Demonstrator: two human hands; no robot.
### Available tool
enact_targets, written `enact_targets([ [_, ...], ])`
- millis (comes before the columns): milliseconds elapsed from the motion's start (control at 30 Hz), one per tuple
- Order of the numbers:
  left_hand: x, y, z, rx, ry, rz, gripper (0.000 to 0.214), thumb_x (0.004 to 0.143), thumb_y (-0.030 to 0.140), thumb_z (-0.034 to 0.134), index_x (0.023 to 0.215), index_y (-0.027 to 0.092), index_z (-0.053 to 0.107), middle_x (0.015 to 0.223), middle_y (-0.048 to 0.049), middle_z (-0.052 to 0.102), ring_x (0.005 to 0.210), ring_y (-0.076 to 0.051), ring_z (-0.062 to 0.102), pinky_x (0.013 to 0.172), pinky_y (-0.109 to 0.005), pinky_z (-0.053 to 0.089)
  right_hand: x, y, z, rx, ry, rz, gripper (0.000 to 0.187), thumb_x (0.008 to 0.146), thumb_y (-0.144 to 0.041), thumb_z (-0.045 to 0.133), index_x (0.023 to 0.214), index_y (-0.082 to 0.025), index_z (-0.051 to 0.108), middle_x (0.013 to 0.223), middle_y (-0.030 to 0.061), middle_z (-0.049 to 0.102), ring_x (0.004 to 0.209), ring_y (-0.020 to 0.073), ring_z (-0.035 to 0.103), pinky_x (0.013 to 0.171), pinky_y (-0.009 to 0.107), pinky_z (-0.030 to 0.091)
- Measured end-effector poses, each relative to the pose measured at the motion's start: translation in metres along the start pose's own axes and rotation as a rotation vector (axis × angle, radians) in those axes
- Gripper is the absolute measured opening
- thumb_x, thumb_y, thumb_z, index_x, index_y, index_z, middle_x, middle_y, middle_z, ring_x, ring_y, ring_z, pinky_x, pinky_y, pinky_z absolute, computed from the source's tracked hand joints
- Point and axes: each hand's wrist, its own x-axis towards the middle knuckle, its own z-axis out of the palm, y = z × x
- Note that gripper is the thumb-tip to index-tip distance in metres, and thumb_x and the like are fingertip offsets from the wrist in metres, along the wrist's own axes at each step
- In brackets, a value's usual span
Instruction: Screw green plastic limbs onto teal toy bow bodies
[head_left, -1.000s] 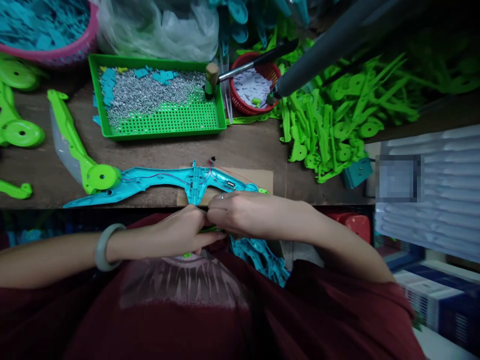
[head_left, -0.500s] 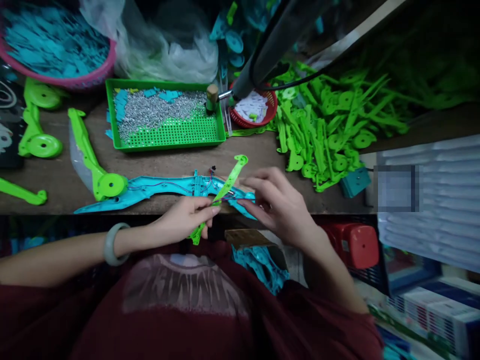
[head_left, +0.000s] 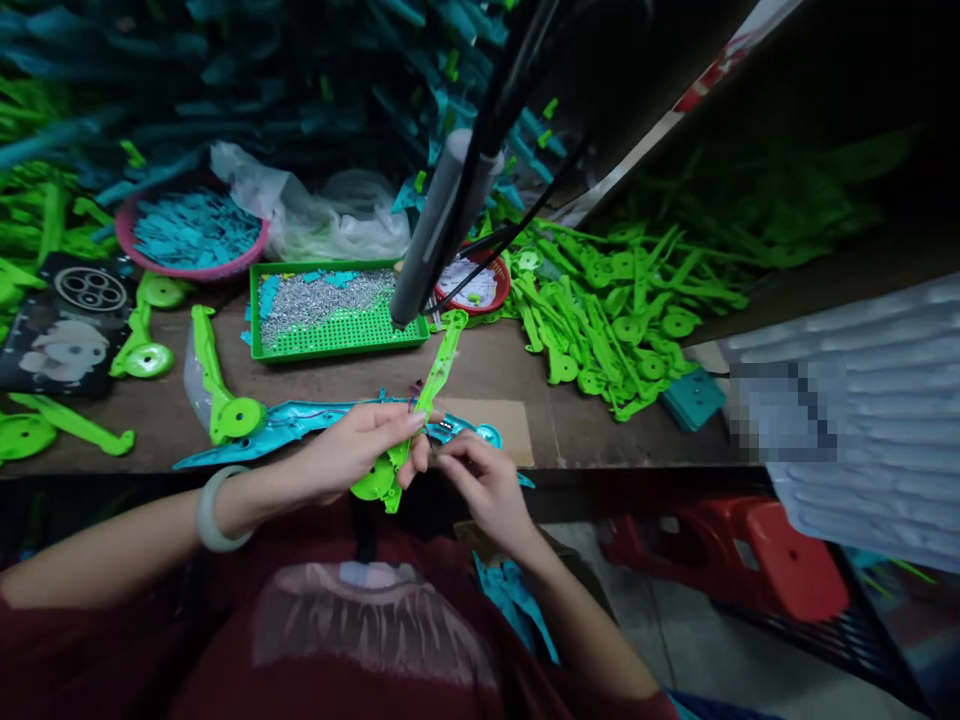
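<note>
My left hand (head_left: 379, 448) is closed around a bright green plastic part (head_left: 442, 365), a long arm that stands tilted upward, with a round disc at its lower end. Close beside it, my right hand (head_left: 487, 490) is pinched near the part's lower half; whatever its fingertips hold is too small to make out. Behind both hands, a long blue plastic piece (head_left: 296, 425) lies along the table edge, with a small dark connector and thin wires near its middle. A green piece with a disc (head_left: 238, 418) rests over its left end.
A green tray (head_left: 337, 350) of small metal screws stands behind, beneath a grey tool on a pole (head_left: 431, 240). A red basket (head_left: 504, 290) holds white pieces. Heaped green parts (head_left: 622, 310) lie right; a pink basin (head_left: 202, 272) of blue pieces stands left. Red stools (head_left: 795, 560) are below.
The view has tilted up, showing more of the bench's back. My right hand has drawn in toward my left and lower. The purple wire stretched between my hands before is no longer plainly visible.
</note>
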Motion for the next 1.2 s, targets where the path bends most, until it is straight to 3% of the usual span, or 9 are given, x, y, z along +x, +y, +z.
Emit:
enact_targets([
  [100, 0.0, 0.005, 0.0, 0.208, 0.014, 0.02, 0.045, 0.099, 0.049, 0.043, 0.076, 0.015, 0.062, 0.062, 0.0007, 0.059, 0.058, -0.008, 0.053, 0.063, -0.02, 0.044, -0.005, 0.0, 0.005, -0.027, -0.007, -0.089, 0.015, 0.093, -0.022, 0.056, 0.079, -0.019, 0.062, 0.074, 0.0009, 0.062, 0.07, 0.0145, 0.059, 0.065, 0.028, 0.048],
  [233, 0.0, 0.011, 0.003, 0.555, 0.034, 0.026, 0.037, 0.099, 0.041, 0.043, 0.077, 0.017, 0.061, 0.061, 0.0022, 0.061, 0.056, -0.01, 0.055, 0.062, -0.022, 0.043, 0.005, -0.016, -0.019, -0.505, 0.311, -0.453, 0.026, 0.088, -0.017, 0.062, 0.113, -0.022, 0.063, 0.109, 0.0107, 0.066, 0.104, 0.023, 0.059, 0.089, 0.04, 0.05],
  [333, 0.002, 0.012, 0.008, 0.784, 0.039, 0.072, 0.029, 0.097, 0.033, 0.044, 0.08, 0.018, 0.061, 0.065, 0.0006, 0.063, 0.063, -0.014, 0.06, 0.066, -0.025, 0.043, 0.027, -0.034, -0.047, -0.813, 0.101, -0.711, 0.034, 0.088, -0.017, 0.063, 0.122, -0.024, 0.061, 0.13, 0.0114, 0.063, 0.125, 0.0268, 0.047, 0.103, 0.046, 0.041],
  [467, 0.005, 0.01, 0.009, 0.651, -0.015, 0.047, 0.023, 0.097, 0.03, 0.043, 0.085, 0.017, 0.059, 0.075, -0.0019, 0.067, 0.072, -0.015, 0.064, 0.072, -0.026, 0.047, 0.045, -0.045, -0.066, -0.793, -0.145, -0.961, 0.022, 0.094, -0.015, 0.054, 0.112, -0.02, 0.065, 0.113, 0.0091, 0.07, 0.113, 0.0223, 0.055, 0.095, 0.042, 0.045],
  [533, 0.005, 0.011, 0.006, 0.522, -0.049, 0.031, 0.025, 0.098, 0.032, 0.042, 0.086, 0.016, 0.058, 0.071, -0.0003, 0.064, 0.068, -0.013, 0.062, 0.071, -0.025, 0.047, 0.046, -0.044, -0.065, -0.729, -0.162, -0.933, 0.022, 0.095, -0.014, 0.051, 0.111, -0.017, 0.065, 0.094, 0.0082, 0.07, 0.095, 0.0193, 0.059, 0.081, 0.035, 0.048],
  [633, 0.002, 0.012, 0.004, 0.445, -0.062, 0.031, 0.029, 0.099, 0.037, 0.042, 0.087, 0.016, 0.058, 0.066, 0.0026, 0.058, 0.061, -0.011, 0.056, 0.065, -0.023, 0.045, 0.045, -0.041, -0.06, -0.599, -0.098, -0.619, 0.017, 0.096, -0.015, 0.051, 0.101, -0.014, 0.067, 0.074, 0.0038, 0.062, 0.07, 0.014, 0.056, 0.062, 0.027, 0.043],
  [800, -0.001, 0.014, 0.006, 0.528, -0.053, 0.033, 0.041, 0.102, 0.044, 0.032, 0.085, 0.017, 0.058, 0.067, 0.0017, 0.057, 0.063, -0.011, 0.055, 0.067, -0.024, 0.044, 0.05, -0.045, -0.055, -0.452, -0.048, -0.241, 0.017, 0.095, -0.019, 0.053, 0.08, -0.018, 0.061, 0.075, 0.0004, 0.055, 0.067, 0.0108, 0.054, 0.06, 0.022, 0.039],
  [1000, 0.012, 0.018, 0.002, 0.7, -0.062, -0.115, 0.035, 0.1, 0.037, 0.029, 0.083, 0.019, 0.054, 0.063, 0.0006, 0.061, 0.063, -0.014, 0.061, 0.069, -0.026, 0.046, 0.05, -0.036, -0.045, -0.816, 0.001, -0.287, 0.021, 0.098, -0.02, 0.045, 0.088, -0.018, 0.063, 0.079, 0.0025, 0.054, 0.065, 0.0118, 0.051, 0.059, 0.023, 0.036],
  [1200, 0.026, 0.024, 0.0, 0.718, -0.133, -0.073, 0.031, 0.1, 0.034, 0.027, 0.116, 0.019, 0.049, 0.066, 0.0052, 0.061, 0.051, -0.01, 0.059, 0.056, -0.021, 0.045, 0.053, -0.03, -0.045, -0.662, 0.088, -0.328, 0.017, 0.096, -0.015, 0.049, 0.091, -0.017, 0.065, 0.082, 0.0049, 0.061, 0.072, 0.013, 0.058, 0.064, 0.023, 0.042],
])
